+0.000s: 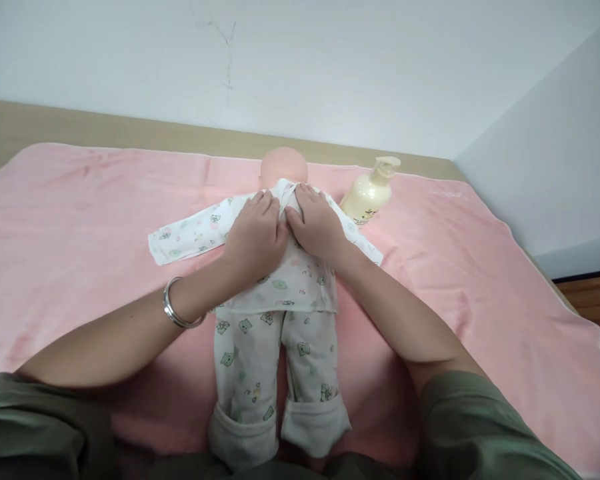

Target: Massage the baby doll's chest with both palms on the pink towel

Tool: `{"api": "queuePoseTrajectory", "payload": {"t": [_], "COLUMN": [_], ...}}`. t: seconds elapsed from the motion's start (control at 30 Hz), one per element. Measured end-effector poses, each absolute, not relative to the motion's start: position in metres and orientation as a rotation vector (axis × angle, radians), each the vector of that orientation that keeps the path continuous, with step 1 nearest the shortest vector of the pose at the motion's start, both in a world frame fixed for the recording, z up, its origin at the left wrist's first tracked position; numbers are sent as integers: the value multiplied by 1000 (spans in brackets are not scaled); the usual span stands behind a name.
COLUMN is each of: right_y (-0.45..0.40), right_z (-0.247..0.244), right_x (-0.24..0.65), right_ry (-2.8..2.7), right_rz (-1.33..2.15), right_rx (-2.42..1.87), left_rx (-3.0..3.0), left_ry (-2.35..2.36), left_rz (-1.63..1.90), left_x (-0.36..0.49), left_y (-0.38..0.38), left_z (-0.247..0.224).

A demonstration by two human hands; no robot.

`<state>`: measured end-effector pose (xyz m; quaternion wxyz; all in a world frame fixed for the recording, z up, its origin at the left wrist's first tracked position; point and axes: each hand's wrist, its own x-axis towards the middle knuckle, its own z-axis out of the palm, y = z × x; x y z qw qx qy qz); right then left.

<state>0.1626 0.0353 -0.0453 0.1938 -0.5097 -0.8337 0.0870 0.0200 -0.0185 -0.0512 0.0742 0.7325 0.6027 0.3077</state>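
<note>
L hand (pixel 259 233) & R hand (pixel 320 223) are laid flat, fingers near-straight w/ nothing visibly gripped, on the printed shirt (pixel 297 283) of the smooth-headed doll (pixel 274 321). It's stretched lengthwise on the plush pink blanket (pixel 80 220), head twd wall (pixel 330 73), thick cuffs (pixel 245 430) twd camera; cloth under palms is hidden.

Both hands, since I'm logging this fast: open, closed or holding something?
Left hand: open, palm down on the printed top, nothing seen held.
Right hand: open, palm down on the same top, nothing seen held.
</note>
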Motion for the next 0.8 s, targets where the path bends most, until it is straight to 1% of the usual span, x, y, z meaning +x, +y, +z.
{"api": "queuePoseTrajectory", "payload": {"t": [0.17,0.27,0.37,0.53,0.63,0.73,0.8], "right_y": [8,-16,-13,29,32,14,0], "right_z": [-45,-40,-37,-42,-44,-43,-43], "right_x": [157,151,152,162,162,158,155], "right_ry": [-2404,-2446,-2436,-2347,-2373,-2404,-2429], "right_rz": [84,-16,44,181,166,84,29], "right_rx": [-1411,-1374,-1336,-1410,-1410,-1424,-1416], "left_rx": [2176,2112,2059,2171,2223,2212,2187], "left_ry": [1812,1849,1896,1854,1828,1848,1896], "left_rz": [822,826,875,816,783,769,823], "left_x": [13,4,5,21,21,15,14], "left_y": [-8,6,3,-23,-23,-12,-5], "left_z": [-46,-48,-52,-51,-48,-48,-51]}}
